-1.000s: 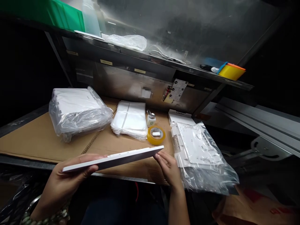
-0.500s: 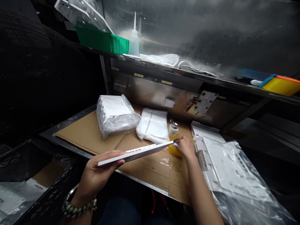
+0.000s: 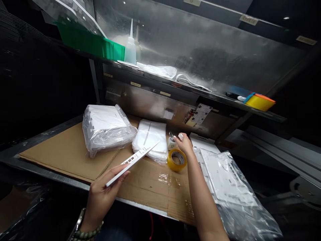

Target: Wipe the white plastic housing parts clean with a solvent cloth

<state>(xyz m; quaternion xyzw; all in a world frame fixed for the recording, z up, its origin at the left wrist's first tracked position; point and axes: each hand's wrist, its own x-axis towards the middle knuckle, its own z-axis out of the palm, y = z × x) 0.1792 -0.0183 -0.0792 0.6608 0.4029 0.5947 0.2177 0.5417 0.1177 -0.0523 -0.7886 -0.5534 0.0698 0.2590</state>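
My left hand [image 3: 106,187] is closed on the near end of a thin white plastic panel [image 3: 132,160] with a row of slots along it. The panel is tilted, its far end pointing up and away over a stack of clear plastic bags [image 3: 150,137]. My right hand [image 3: 185,144] pinches a small white piece [image 3: 181,136], whose kind I cannot make out. It is beside a small white bottle [image 3: 172,143] with a round metal top, partly hidden by the fingers. Just below that hand lies a roll of yellow tape [image 3: 173,164].
White plastic parts in clear wrap [image 3: 105,124] sit at the left of the cardboard sheet [image 3: 65,147]. More bagged white panels [image 3: 225,174] lie on the right. The shelf above holds a green bin [image 3: 100,48], a squeeze bottle [image 3: 130,52] and a yellow box [image 3: 260,102].
My right hand has lifted from the tape roll to the metal-topped bottle, with a white piece in its fingers. The panel in my left hand has swung steeper. The view has shifted right.
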